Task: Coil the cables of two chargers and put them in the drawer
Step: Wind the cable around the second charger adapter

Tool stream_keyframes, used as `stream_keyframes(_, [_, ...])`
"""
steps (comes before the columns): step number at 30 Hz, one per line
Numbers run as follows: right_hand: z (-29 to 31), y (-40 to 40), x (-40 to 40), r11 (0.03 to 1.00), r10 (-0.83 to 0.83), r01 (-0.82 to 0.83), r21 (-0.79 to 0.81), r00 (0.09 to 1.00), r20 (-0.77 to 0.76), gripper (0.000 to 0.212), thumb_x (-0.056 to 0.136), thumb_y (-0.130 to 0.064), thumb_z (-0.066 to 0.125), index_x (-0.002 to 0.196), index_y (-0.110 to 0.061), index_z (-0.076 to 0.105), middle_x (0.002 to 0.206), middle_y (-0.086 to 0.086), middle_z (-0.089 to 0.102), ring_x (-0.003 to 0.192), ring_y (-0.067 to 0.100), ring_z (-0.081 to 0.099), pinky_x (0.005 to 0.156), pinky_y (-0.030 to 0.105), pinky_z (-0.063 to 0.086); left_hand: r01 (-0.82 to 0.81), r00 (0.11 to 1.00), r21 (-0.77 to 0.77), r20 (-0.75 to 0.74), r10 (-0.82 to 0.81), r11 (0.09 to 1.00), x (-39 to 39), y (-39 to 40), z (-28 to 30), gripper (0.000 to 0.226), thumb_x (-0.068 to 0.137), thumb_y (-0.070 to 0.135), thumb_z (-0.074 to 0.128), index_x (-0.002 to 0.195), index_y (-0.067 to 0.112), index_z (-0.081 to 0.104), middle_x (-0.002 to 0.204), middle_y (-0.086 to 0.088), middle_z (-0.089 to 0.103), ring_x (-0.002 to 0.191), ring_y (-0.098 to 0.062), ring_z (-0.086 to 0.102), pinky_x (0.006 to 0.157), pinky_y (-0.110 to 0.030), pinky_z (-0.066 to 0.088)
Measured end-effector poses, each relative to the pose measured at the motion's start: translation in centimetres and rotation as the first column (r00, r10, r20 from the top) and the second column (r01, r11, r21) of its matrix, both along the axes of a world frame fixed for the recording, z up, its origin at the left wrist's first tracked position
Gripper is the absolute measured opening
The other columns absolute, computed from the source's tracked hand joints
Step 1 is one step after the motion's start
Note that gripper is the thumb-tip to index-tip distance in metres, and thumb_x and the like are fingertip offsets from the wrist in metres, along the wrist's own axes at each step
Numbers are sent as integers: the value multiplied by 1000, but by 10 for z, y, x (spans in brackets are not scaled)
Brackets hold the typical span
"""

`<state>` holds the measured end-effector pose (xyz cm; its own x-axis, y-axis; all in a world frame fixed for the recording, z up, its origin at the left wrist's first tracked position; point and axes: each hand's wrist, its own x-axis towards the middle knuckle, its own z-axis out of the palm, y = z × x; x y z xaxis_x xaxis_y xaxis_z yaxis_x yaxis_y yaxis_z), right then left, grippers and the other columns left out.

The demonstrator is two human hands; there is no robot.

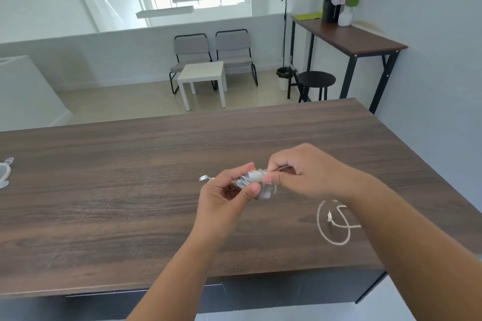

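Mid-frame, above a dark wooden desk: left hand and right hand both pinching a bundled white cable. Lower right, on the desk: a second white cable, loosely looped, partly hidden by the right forearm.

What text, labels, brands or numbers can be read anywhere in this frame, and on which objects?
None can be read.
White coiled charger cable bundle held by the left hand and right hand: blurred, no print legible.
Loose white cable on the dark wooden desk: no markings seen.
Dark flask on the far side table: too small to tell.
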<state>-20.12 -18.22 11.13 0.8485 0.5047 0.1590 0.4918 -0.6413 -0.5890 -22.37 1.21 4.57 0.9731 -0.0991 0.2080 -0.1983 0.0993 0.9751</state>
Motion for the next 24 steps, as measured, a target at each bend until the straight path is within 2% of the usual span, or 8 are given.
stream_keyframes(3, [4, -5, 11, 994, 36, -22, 105, 990, -136, 25, 86, -38, 68, 75, -16, 67, 65, 4, 58, 57, 6, 46, 57, 21, 37, 179, 984, 7, 7, -179, 984, -5, 4, 5, 35, 77, 13, 75, 112, 16, 72, 102, -7, 76, 96, -16, 70, 82, -25, 55])
stream_keyframes(5, [-3, -4, 12, 950, 97, -14, 311, 963, -252, 26, 89, -28, 66, 72, -9, 63, 57, -4, 50, 51, 6, 39, 52, 17, 33, 270, 963, -87, -2, -271, 959, -9, 4, 8, 35, 74, 24, 82, 108, 20, 76, 101, -3, 76, 97, -15, 70, 81, -26, 55])
stream_keyframes(10, [-54, 21, 3, 717, 169, 174, 675, 896, -410, 34, 93, -31, 54, 79, 0, 57, 58, -2, 38, 52, 7, 29, 48, 20, 23, 117, 970, -450, -138, -199, 885, -10, 0, 8, 53, 54, 34, 94, 102, 20, 78, 101, -6, 75, 90, -17, 71, 75, -28, 58])
stream_keyframes(12, [-68, 31, -7, 742, 21, 253, 621, 917, -399, 30, 96, -32, 51, 83, -9, 65, 50, -11, 38, 45, 4, 29, 46, 21, 22, 11, 975, -504, -185, -121, 863, -11, -2, 8, 34, 65, 21, 86, 98, 20, 78, 101, -5, 75, 88, -17, 71, 71, -25, 57])
stream_keyframes(14, [-77, 33, -23, 906, -147, 218, 362, 966, -214, 29, 97, -42, 45, 84, -24, 63, 52, -9, 49, 49, 6, 42, 52, 23, 32, -89, 977, -460, -213, -12, 883, -10, -5, 8, 29, 69, 12, 75, 98, 19, 76, 97, -4, 75, 84, -18, 69, 68, -25, 57])
stream_keyframes(17, [-68, 31, -44, 995, -53, 57, -82, 997, 46, 27, 100, -41, 36, 91, -24, 55, 58, -7, 47, 59, 15, 45, 59, 33, 36, -209, 972, -249, -159, 173, 946, -5, 0, 5, 39, 64, 17, 79, 102, 20, 73, 95, -1, 76, 84, -15, 68, 71, -22, 56])
stream_keyframes(21, [-21, 14, -35, 993, 16, 1, -115, 989, 146, 24, 97, -37, 48, 84, -24, 64, 62, -13, 54, 56, 5, 46, 58, 28, 41, -195, 980, 179, 77, 184, 964, -5, 10, -5, 41, 66, 28, 84, 105, 28, 74, 98, -2, 75, 79, -12, 65, 75, -26, 57])
stream_keyframes(24, [-5, -2, -19, 999, 50, -50, 12, 999, 12, 18, 93, -33, 60, 81, -23, 68, 66, -7, 64, 58, 7, 56, 57, 27, 43, -7, 997, 163, 71, -4, 987, -9, 8, -4, 38, 71, 21, 84, 107, 26, 74, 97, 0, 74, 85, -12, 66, 79, -26, 55])
